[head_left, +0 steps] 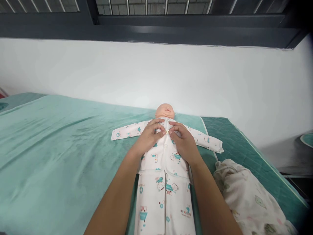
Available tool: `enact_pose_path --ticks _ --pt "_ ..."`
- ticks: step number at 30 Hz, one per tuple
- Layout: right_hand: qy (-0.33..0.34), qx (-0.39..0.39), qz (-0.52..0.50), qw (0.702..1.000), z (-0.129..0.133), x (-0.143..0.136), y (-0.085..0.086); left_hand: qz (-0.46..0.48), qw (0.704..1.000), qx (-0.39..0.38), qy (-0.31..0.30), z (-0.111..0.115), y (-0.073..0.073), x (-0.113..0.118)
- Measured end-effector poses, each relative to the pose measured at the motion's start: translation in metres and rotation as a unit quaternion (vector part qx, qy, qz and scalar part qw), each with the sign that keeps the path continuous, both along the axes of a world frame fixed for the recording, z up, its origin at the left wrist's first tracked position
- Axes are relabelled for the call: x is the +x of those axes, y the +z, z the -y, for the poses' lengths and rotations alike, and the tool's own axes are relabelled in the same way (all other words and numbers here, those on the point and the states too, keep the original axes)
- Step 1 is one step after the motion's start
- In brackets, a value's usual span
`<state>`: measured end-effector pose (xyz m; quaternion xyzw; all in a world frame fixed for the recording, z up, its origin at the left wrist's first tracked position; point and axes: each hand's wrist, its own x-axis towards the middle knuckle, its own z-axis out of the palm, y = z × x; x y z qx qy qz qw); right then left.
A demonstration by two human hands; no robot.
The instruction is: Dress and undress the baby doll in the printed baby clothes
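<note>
A white wall (146,71) runs across the back, with a dark window frame (151,31) and its upright metal bars above it. A bed with a light green cover (61,153) spreads over the lower left and middle; a darker green quilted mat (234,143) lies on the right.

On the bed, a doll dressed in a white printed outfit lies face up, its head toward the wall. The trousers (150,202) reach down to the bottom edge of the view, their two legs side by side. Above them, the jacket (158,160) overlaps the waist, and its long sleeves stretch out to both sides, the one on the right ending over the darker mat. A crumpled white cloth (246,192) with a leaf print sits at the lower right, beside the right forearm.

The left hand (150,134) and right hand (184,141) meet over the jacket's chest. On each, thumb and index are drawn together, pinching the front of the jacket from either side of a small yellowish button (167,132); the other fingers are bent over the fabric. The doll's bald head (165,111) shows just beyond the hands. Another, paler button (166,146) sits lower on the jacket front.
</note>
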<state>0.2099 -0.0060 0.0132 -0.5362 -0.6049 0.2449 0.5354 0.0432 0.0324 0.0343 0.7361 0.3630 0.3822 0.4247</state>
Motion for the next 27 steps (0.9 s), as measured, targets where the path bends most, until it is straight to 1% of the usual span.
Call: enact_pose_path --ticks 9,16,21,27 --pt "-0.017 0.025 0.05 0.998 0.0029 -0.0043 0.0038 0.013 1.0 0.0 -0.009 0.0008 0.0014 -0.0004" --pt "-0.019 -0.009 -0.007 1.0 0.0036 -0.0027 0.0037 0.038 0.999 -0.016 0.0 0.0014 -0.0009 0.0006" --pt "-0.016 -0.004 -0.023 1.0 0.0028 -0.0018 0.0018 0.042 0.999 -0.007 -0.002 0.0018 -0.002 0.0005" --pt "-0.013 -0.011 -0.05 0.999 0.0029 -0.0019 0.0019 0.032 0.999 0.003 0.011 0.0032 -0.0007 0.0009"
